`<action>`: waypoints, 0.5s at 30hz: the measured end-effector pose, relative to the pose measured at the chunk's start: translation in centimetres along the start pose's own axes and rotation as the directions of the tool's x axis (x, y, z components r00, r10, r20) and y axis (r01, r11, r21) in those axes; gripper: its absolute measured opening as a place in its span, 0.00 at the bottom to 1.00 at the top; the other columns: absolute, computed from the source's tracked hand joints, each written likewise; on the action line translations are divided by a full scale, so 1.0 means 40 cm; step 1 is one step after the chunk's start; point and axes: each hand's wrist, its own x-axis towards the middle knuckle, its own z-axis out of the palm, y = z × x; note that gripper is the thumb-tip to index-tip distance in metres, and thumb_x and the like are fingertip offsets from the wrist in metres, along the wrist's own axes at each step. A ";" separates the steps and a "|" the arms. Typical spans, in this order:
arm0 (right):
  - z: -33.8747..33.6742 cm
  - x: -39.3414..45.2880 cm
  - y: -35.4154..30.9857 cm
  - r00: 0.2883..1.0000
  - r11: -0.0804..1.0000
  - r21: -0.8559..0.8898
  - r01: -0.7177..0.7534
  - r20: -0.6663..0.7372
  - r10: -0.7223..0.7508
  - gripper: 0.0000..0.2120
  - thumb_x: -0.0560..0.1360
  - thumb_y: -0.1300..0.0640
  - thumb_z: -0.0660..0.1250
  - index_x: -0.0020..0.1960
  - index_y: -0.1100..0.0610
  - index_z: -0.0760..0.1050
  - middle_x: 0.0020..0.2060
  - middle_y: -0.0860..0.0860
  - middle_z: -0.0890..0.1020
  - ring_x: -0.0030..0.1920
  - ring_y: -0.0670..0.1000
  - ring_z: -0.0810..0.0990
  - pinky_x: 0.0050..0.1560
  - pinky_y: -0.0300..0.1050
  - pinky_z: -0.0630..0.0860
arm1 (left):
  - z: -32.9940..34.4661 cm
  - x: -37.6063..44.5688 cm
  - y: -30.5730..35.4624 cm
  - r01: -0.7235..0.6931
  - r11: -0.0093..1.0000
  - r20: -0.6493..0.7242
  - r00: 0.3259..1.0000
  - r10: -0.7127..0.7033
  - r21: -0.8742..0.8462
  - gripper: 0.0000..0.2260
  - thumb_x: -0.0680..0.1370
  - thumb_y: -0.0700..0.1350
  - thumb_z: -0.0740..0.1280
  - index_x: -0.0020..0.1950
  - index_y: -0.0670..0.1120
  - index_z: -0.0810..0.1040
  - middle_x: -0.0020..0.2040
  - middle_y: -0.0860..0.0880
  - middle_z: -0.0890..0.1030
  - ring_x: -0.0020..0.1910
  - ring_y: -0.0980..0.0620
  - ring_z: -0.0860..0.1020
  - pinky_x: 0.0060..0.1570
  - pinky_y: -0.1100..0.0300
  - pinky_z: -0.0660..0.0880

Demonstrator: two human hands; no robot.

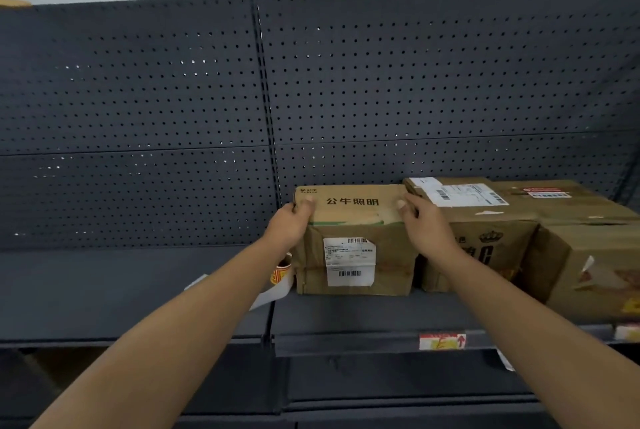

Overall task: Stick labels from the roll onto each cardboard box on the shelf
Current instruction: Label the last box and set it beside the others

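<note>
Left hand and right hand fingers curled, gripping top corners of cardboard box printed "公牛照明", barcode shipping label on front, label roll just beside on shelf

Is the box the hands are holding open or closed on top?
Closed. The leftmost box has its top flaps lying flat, and the left hand and right hand grip its top corners.
</note>
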 end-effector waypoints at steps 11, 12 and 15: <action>0.015 0.000 -0.044 0.998 0.998 0.056 0.011 -0.055 -0.008 0.17 0.83 0.55 0.62 0.71 0.57 0.74 0.64 0.50 0.77 0.62 0.48 0.74 0.63 0.45 0.71 | -0.020 0.056 0.001 0.131 0.984 0.074 0.990 -0.123 -0.120 0.32 0.79 0.66 0.61 0.73 0.44 0.72 0.61 0.45 0.81 0.59 0.43 0.79 0.64 0.43 0.76; 0.018 -0.001 -0.051 0.998 0.999 0.029 0.043 -0.049 -0.042 0.16 0.82 0.58 0.63 0.69 0.57 0.76 0.62 0.48 0.77 0.60 0.47 0.73 0.62 0.44 0.71 | -0.024 0.058 -0.004 0.131 0.984 0.077 0.990 -0.122 -0.117 0.30 0.80 0.67 0.61 0.70 0.44 0.72 0.58 0.46 0.81 0.56 0.45 0.79 0.61 0.47 0.76; 0.034 0.004 -0.069 0.983 0.980 -0.123 0.157 -0.078 -0.168 0.12 0.80 0.60 0.65 0.61 0.56 0.81 0.59 0.48 0.79 0.60 0.47 0.74 0.62 0.45 0.70 | -0.036 0.051 -0.021 0.076 0.995 0.032 0.997 -0.074 -0.069 0.24 0.84 0.66 0.53 0.64 0.48 0.72 0.54 0.49 0.79 0.49 0.52 0.76 0.54 0.53 0.70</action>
